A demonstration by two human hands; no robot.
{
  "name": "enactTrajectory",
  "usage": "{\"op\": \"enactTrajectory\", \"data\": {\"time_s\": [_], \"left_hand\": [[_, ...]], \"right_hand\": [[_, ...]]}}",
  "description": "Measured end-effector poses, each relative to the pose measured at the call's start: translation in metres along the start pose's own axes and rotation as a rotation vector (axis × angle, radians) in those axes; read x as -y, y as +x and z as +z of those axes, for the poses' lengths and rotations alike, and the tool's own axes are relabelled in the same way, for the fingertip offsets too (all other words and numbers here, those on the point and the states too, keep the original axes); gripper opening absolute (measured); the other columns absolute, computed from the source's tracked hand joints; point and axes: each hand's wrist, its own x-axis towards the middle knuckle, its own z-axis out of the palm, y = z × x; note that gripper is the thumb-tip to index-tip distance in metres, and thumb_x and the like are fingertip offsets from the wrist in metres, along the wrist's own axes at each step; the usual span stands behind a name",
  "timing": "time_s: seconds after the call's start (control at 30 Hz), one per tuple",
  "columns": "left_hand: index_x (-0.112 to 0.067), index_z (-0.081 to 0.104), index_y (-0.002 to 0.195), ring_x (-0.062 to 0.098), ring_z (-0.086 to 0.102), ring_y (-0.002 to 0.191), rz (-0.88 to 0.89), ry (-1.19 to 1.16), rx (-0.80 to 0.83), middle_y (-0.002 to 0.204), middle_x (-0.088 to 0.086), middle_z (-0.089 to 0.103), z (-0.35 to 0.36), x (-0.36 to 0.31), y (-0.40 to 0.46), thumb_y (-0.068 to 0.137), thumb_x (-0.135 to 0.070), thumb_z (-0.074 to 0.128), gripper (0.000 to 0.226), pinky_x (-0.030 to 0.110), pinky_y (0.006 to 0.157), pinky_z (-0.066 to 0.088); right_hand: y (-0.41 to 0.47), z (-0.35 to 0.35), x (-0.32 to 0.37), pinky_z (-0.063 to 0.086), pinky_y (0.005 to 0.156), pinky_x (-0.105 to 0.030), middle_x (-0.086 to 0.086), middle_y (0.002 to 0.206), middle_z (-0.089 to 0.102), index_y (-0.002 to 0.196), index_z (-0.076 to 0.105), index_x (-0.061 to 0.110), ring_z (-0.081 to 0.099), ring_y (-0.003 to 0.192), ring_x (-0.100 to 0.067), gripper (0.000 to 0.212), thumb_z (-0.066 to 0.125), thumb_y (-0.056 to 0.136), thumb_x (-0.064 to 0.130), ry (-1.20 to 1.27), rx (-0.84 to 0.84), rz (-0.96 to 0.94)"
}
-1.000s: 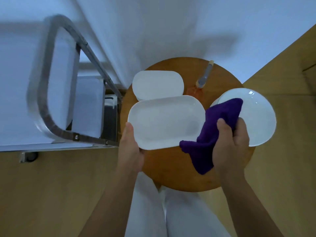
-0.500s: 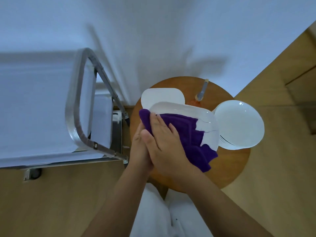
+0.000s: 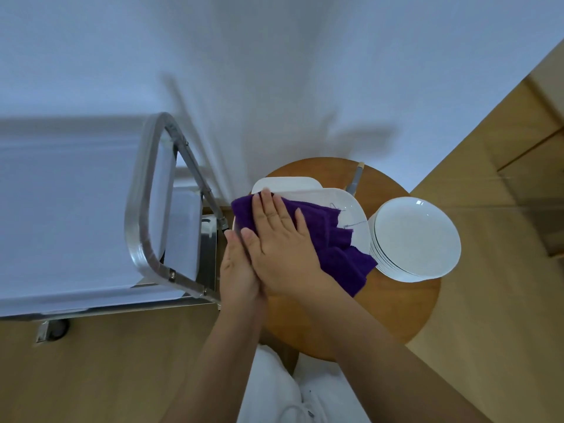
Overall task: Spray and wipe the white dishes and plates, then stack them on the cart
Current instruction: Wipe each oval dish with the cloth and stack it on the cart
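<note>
Our cart [image 3: 76, 215] stands just left of the dish [image 3: 351, 209], which runs lengthwise left to right on the table [image 3: 381, 306]. Our left hand [image 3: 238, 270] grips its near-left edge; our right hand [image 3: 280, 242] presses the cloth [image 3: 335, 248] flat.

A white wall [image 3: 305, 71] is seen far; a light wooden floor [image 3: 494, 300] is spread beneath a round wooden table [image 3: 396, 315].

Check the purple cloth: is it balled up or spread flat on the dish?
Spread flat. The purple cloth lies across the rectangular dish under the right hand, whose fingers are straight; one end hangs past the rim.
</note>
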Motion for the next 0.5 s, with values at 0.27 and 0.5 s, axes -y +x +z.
{"op": "enactTrajectory", "data": {"time_s": [0.27, 0.5], "left_hand": [[-0.036, 0.056, 0.1, 0.019, 0.065, 0.092, 0.052, 0.034, -0.164, 0.1, -0.005, 0.067, -0.001, -0.01, 0.002, 0.079, -0.066, 0.039, 0.04, 0.03, 0.061, 0.055], [-0.039, 0.055, 0.09, 0.023, 0.062, 0.1, 0.062, -0.03, -0.145, 0.103, -0.006, 0.066, 0.002, -0.009, 0.005, 0.089, -0.06, 0.04, 0.026, 0.038, 0.078, 0.056]], "right_hand": [[0.005, -0.018, -0.069, -0.006, 0.109, -0.06, 0.005, 0.156, -0.017, 0.145, -0.015, 0.036, -0.017, 0.143, -0.028, 0.054, 0.008, 0.098, 0.047, -0.156, 0.044, 0.278], [0.004, -0.042, -0.089, 0.04, 0.082, -0.035, -0.012, 0.147, 0.025, 0.146, 0.002, 0.041, 0.045, 0.116, -0.031, 0.055, 0.027, 0.098, 0.048, 0.155, -0.03, 0.442]]}}
